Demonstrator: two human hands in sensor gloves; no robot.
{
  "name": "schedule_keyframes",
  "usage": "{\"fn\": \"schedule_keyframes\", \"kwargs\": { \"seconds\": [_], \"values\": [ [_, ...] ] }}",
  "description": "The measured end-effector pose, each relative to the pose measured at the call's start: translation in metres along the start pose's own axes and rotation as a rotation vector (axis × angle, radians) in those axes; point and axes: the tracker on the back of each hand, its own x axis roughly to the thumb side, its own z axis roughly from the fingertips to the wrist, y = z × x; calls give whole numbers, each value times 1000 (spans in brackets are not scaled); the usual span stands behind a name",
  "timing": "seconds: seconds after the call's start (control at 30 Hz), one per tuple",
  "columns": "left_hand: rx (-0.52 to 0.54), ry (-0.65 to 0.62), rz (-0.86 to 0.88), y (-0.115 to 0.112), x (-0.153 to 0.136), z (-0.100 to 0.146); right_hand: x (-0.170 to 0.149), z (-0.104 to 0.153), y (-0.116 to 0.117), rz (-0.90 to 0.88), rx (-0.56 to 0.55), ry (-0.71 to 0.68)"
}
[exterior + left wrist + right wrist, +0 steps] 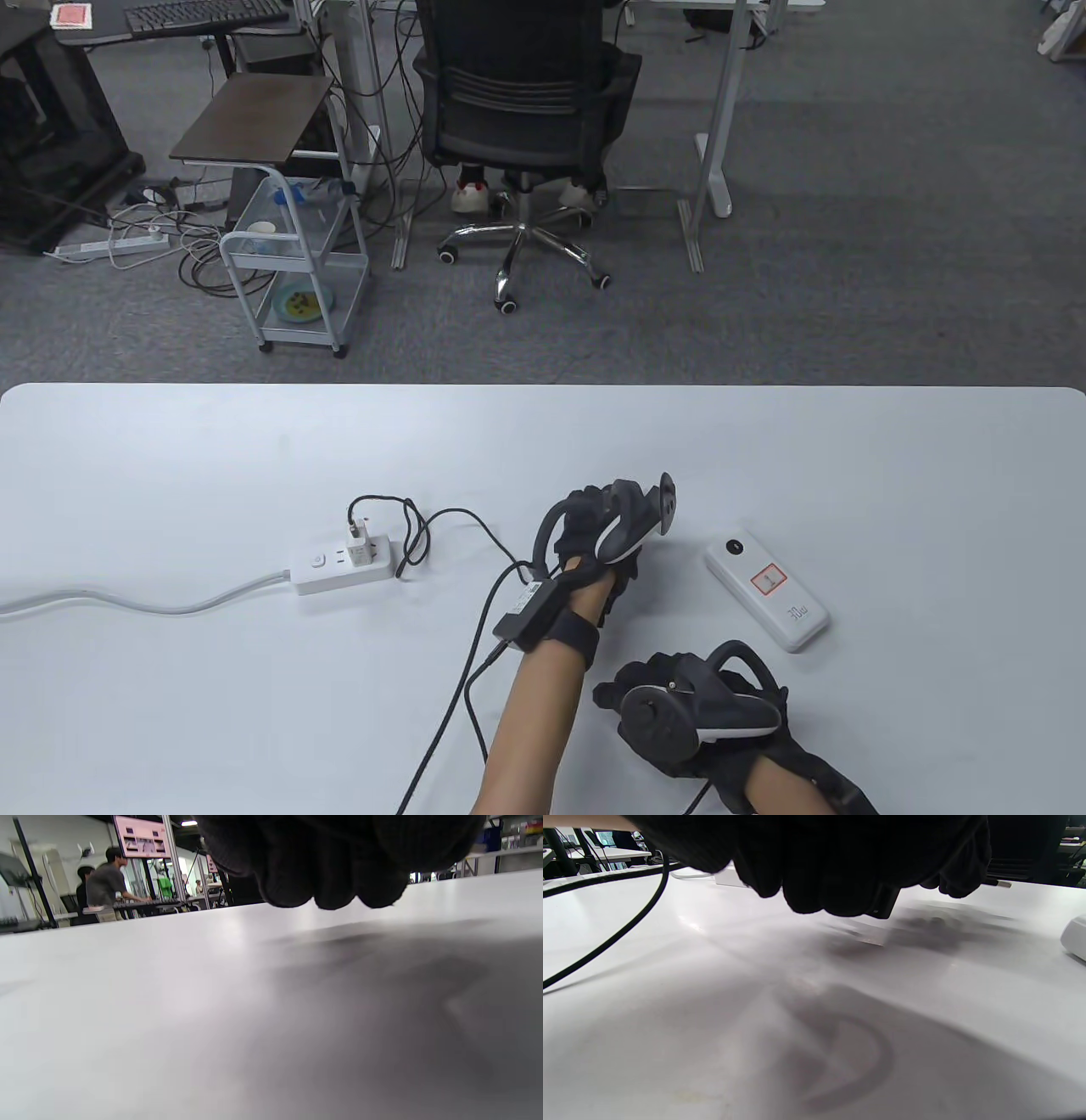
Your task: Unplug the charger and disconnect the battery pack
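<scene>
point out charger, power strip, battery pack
charger (362, 536): table view, white body plugged into the strip.
power strip (327, 574): table view, top face left of the charger.
battery pack (768, 596): table view, middle of its top face.

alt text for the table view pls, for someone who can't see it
Two gloved hands rest over a white table: the left hand mid-table, the right hand nearer the bottom edge. A white charger sits plugged into a power strip to the left, and a white battery pack lies to the right.
</scene>
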Motion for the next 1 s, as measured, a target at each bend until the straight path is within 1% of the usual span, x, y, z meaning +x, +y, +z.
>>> {"fn": "schedule_keyframes", "kwargs": {
  "seconds": [0.07,0.13,0.23,0.33,0.43,0.57,0.63,0.73,0.83,0.9,0.93,1.0],
  "values": [
    [-28,-15,18,2,2,-1,-4,1,-1,-19,-10,2],
    [-26,-24,10,2,4,-1,-6,1,0,-41,-8,2],
    [-38,-32,1,1,3,-1,-6,-1,3,-15,-1,6],
    [21,-65,-3,7,-2,6,-5,-3,8,5,7,12],
    [82,-96,2,21,-12,17,-5,-7,13,23,14,24],
    [149,-130,29,45,-34,41,-6,-12,16,23,4,39],
    [162,-154,27,58,-49,55,-5,-11,20,36,-4,50],
    [173,-190,-14,75,-70,86,-4,-12,27,86,11,73],
    [185,-215,-14,81,-90,112,-2,-15,32,100,15,84],
    [204,-233,4,81,-109,133,0,-17,34,125,8,84],
    [211,-228,10,79,-115,138,0,-17,35,130,9,85],
    [234,-240,76,66,-130,155,2,-18,35,134,22,85]
  ]
}}
